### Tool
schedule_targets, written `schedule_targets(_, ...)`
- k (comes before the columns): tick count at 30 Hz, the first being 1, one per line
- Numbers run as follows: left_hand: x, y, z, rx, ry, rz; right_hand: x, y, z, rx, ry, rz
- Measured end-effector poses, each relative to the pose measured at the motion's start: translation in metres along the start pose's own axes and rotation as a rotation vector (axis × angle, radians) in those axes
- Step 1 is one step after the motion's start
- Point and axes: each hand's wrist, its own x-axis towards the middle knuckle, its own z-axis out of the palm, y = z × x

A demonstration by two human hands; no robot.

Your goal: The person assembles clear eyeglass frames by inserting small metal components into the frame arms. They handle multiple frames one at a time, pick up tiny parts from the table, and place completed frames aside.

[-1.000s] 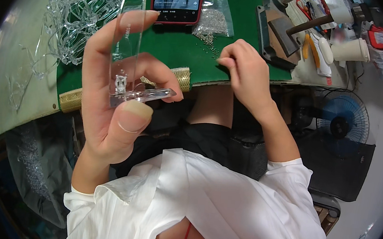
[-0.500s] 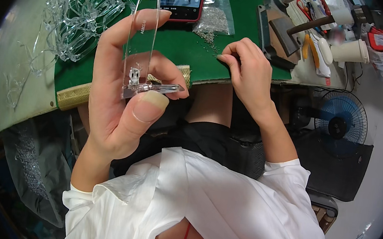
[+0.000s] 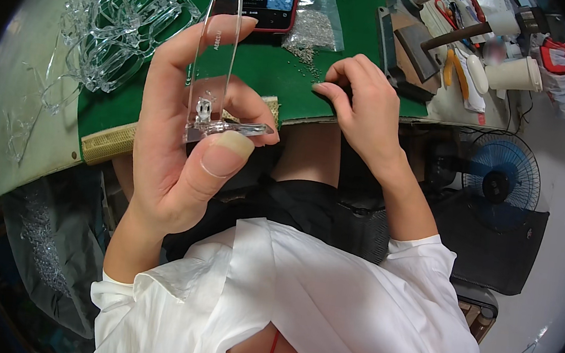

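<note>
My left hand (image 3: 175,144) is raised over the table edge. Its thumb and fingers are closed on a clear plastic eyeglasses temple (image 3: 213,66), which stands nearly upright with its small hinge fitting low, by the thumb. A short clear piece joined to its lower end points right, toward the curled fingers. On the green mat (image 3: 254,56), my right hand (image 3: 366,102) rests at the front edge, fingers bent and thumb tip beside scattered tiny metal screws (image 3: 306,58). Whatever lies between those fingertips is too small to make out.
Many clear eyeglasses frames (image 3: 122,29) are heaped at the left. Beyond my hands lie a phone (image 3: 266,2) and a plastic bag of screws (image 3: 315,25). A metal bench press (image 3: 413,45), pliers (image 3: 453,70) and a white cup (image 3: 517,75) stand right; a fan (image 3: 499,182) sits below.
My right thumb has shifted slightly left over the loose screws. My left hand keeps its hold on the temple, almost still. The phone's screen shows a different picture.
</note>
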Motion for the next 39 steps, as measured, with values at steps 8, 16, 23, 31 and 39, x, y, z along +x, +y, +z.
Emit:
schedule_targets(8,-0.001,-0.001,-0.001,-0.038,-0.024,-0.007,0.003,0.008,0.002,0.034,0.044,0.0)
schedule_targets(16,-0.001,-0.002,-0.002,-0.048,-0.033,-0.007,0.007,0.014,-0.008,0.104,-0.058,-0.077)
schedule_targets(23,-0.002,0.0,-0.003,-0.049,-0.062,-0.046,0.022,0.028,-0.017,0.227,-0.239,-0.133)
schedule_targets(31,-0.004,-0.002,0.002,-0.06,-0.008,-0.035,0.024,0.038,-0.015,0.335,-0.264,-0.181)
schedule_targets(39,-0.004,-0.004,-0.002,-0.063,-0.085,-0.067,0.024,0.034,-0.018,0.279,-0.238,-0.131)
